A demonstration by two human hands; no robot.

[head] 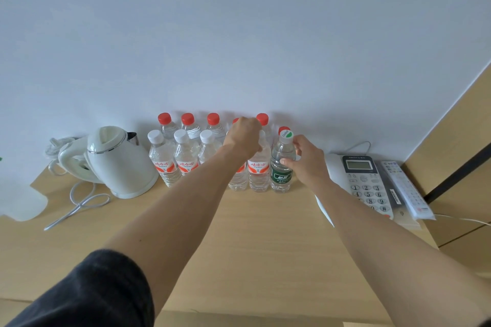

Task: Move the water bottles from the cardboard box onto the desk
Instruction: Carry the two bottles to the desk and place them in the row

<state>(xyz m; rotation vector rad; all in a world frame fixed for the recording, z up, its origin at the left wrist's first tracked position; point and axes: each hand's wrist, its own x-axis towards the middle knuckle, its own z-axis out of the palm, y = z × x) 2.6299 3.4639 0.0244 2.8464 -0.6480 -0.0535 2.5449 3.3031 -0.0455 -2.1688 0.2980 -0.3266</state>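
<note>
The bottles (183, 156) stand upright on the desk (265, 233), caps up, in two rows against the wall (239, 34). The right hand (305, 160) grips the green-label bottle (281, 164) at the right end of the front row, thumb and fingers curled round its shoulder. At 9 o'clock from it, the left hand (243, 137) is curled over the top of a red-label bottle (258, 170); I cannot tell if it really pinches the cap. A kettle (117, 162) stands at 9 o'clock of the rows, a phone (364, 183) at 3 o'clock, near the right wrist.
</note>
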